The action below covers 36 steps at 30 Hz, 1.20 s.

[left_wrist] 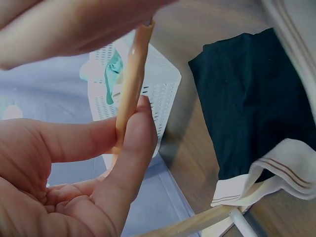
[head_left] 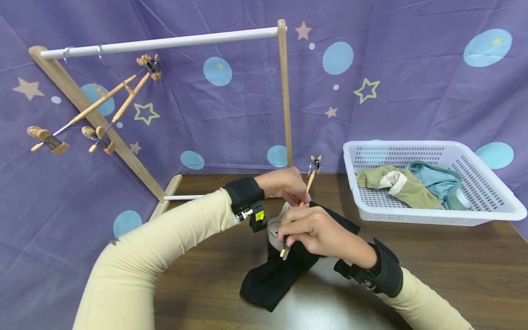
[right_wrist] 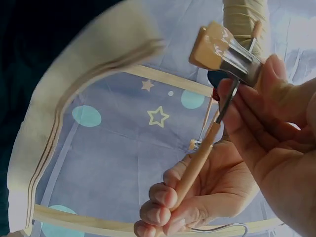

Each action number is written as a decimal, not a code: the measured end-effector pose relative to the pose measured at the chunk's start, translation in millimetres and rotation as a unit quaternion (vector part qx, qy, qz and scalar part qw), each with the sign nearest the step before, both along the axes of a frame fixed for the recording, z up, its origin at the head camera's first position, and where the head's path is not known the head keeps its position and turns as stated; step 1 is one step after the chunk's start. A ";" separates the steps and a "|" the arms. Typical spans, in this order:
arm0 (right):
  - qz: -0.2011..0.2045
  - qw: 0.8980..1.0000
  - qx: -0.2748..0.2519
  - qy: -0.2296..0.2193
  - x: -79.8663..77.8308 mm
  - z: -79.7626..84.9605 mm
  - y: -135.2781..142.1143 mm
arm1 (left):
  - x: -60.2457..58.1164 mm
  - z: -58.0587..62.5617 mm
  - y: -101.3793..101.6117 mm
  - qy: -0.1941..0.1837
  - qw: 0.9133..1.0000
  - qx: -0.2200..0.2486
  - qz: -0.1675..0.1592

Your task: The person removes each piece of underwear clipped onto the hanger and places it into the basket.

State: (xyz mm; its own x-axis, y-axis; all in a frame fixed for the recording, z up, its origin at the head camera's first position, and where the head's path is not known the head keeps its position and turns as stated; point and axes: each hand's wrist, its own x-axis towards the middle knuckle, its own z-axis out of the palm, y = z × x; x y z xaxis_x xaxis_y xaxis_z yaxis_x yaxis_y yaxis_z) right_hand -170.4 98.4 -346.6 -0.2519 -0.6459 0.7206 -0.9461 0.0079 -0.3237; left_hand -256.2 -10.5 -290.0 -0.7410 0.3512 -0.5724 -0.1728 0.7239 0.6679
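Observation:
My left hand grips a clip hanger by its wooden bar. Thumb and fingers of my right hand pinch the hanger's near clip, which has tan pads and a metal body. The far clip sticks up beyond my left hand. Below both hands, black pants lie on the table. Their cream waistband, edged with brown stripes, stands up in a loop close to my fingers. The right wrist view shows the waistband beside the near clip, apart from it.
At the right, a white perforated basket holds an olive garment and a teal garment. A wooden rack with a white rail stands at the back left, and clip hangers hang from it. A purple curtain backs the brown table.

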 end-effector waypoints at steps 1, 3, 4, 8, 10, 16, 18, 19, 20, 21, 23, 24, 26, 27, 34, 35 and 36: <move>-0.001 1.000 -0.006 0.003 -0.1 0.0 -0.4 | 0.1 0.7 -0.3 0.002 1.000 0.000 0.001; -0.005 1.000 -0.013 0.008 -0.2 -0.3 -1.1 | 0.1 1.5 -0.8 0.006 1.000 -0.003 0.000; -0.006 1.000 -0.015 0.009 -0.2 -0.3 -1.5 | 0.0 1.5 -1.0 0.007 1.000 -0.003 0.000; -0.008 1.000 -0.009 0.003 0.3 -0.8 -2.2 | -0.2 1.4 -1.7 0.008 1.000 -0.002 0.001; -0.006 1.000 -0.005 0.001 0.4 -1.0 -2.3 | 0.0 1.5 -1.7 0.006 1.000 0.001 0.002; -0.007 1.000 0.015 0.000 1.4 -1.0 -2.2 | 0.4 2.0 -1.7 0.005 1.000 0.006 0.002; -0.008 1.000 0.022 -0.003 2.4 0.0 -2.2 | 0.4 1.9 -1.5 0.006 1.000 0.002 0.001; -0.007 1.000 0.025 -0.006 2.9 0.5 -2.0 | 0.4 1.8 -1.3 0.006 1.000 0.000 0.000; -0.005 1.000 0.029 -0.009 3.2 0.7 -1.8 | 0.6 1.7 -1.3 0.006 1.000 -0.002 -0.001; -0.003 0.999 0.033 -0.011 3.4 1.0 -1.5 | 0.5 1.4 -1.1 0.006 1.000 -0.004 -0.002; 0.002 0.999 0.039 -0.016 3.2 1.3 -0.8 | 0.3 0.7 -0.7 0.006 1.000 -0.007 -0.005; 0.005 0.999 0.042 -0.019 3.0 1.4 -0.3 | 0.3 0.6 -0.6 0.006 1.000 -0.007 -0.006; 0.007 0.998 0.051 -0.025 2.7 1.1 0.9 | 0.4 -0.1 -0.3 0.006 1.000 -0.007 -0.008; 0.009 0.998 0.054 -0.029 2.6 1.2 1.5 | 0.4 -0.3 -0.1 0.005 1.000 -0.006 -0.007; 0.013 0.995 0.087 -0.051 3.5 4.8 6.4 | 0.7 0.5 -1.4 -0.009 1.000 0.007 -0.004; 0.012 0.994 0.093 -0.051 3.5 5.8 7.1 | 0.3 0.4 -2.0 -0.009 1.000 0.008 -0.003; 0.012 0.994 0.098 -0.050 3.2 6.7 7.9 | 0.1 0.8 -2.7 -0.011 1.000 0.010 -0.002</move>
State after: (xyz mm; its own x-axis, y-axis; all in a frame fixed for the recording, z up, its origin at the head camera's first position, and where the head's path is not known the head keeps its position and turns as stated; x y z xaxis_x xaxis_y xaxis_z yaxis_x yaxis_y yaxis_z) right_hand -167.2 106.3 -339.9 -0.2996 -0.7784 0.5517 -0.9097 0.0588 -0.4110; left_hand -256.1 -13.2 -289.1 -0.7274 0.3649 -0.5811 -0.1852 0.7111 0.6783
